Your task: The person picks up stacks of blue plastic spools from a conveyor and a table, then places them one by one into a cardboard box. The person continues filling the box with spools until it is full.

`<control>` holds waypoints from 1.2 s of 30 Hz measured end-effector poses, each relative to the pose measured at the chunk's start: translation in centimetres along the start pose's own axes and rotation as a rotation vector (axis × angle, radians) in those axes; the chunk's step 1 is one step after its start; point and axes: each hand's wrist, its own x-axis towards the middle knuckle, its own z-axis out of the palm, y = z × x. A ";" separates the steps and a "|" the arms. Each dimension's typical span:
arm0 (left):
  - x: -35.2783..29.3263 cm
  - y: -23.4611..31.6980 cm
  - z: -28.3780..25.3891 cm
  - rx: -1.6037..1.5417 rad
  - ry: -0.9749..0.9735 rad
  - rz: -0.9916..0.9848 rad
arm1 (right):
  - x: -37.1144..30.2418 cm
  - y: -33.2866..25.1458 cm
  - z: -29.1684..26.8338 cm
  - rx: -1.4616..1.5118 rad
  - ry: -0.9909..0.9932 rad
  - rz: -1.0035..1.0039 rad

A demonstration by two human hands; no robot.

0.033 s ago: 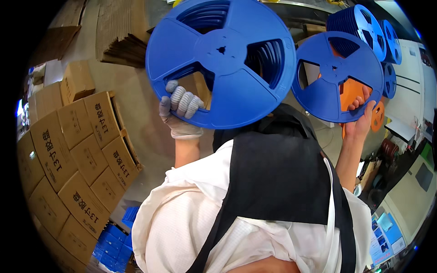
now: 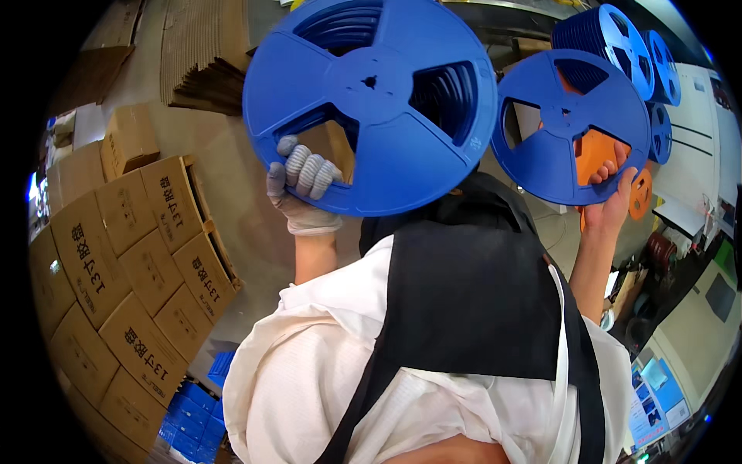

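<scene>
A big stack of blue plastic reels point(image 2: 410, 166) is up in front of me, its broad round face toward me. My left hand point(image 2: 305, 182), in a pale knitted glove with grey fingertips, is closed round the lower left rim, fingers through a cut-out. To the right, my bare right hand point(image 2: 610, 192) grips the lower edge of another blue reel point(image 2: 529, 166), its fingertips showing through the cut-out. Edges of more reels show in that one's upper opening; how many it has behind it is hidden. The two round faces nearly touch or slightly overlap.
Cartons point(image 2: 127, 267) with black print are piled on my left, beside flattened cardboard point(image 2: 199, 58). More blue reels point(image 2: 599, 35) stand at the far right. Orange reels point(image 2: 640, 195) show past my right hand. Blue pieces point(image 2: 189, 417) lie low at the left.
Both the reel stack and the right reel have shifted very slightly up and to the left. My grip on each is unchanged.
</scene>
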 end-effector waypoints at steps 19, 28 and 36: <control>-1.1 2.3 0.3 0.299 -0.030 -0.008 | 0.5 -0.9 -4.4 0.363 -0.305 0.053; 1.0 -0.2 -1.8 0.910 0.479 -0.001 | -0.7 -0.1 -2.2 0.770 -0.461 0.201; 0.0 -0.2 -1.3 0.951 0.593 -0.019 | -0.5 0.5 -0.5 0.794 -0.445 0.280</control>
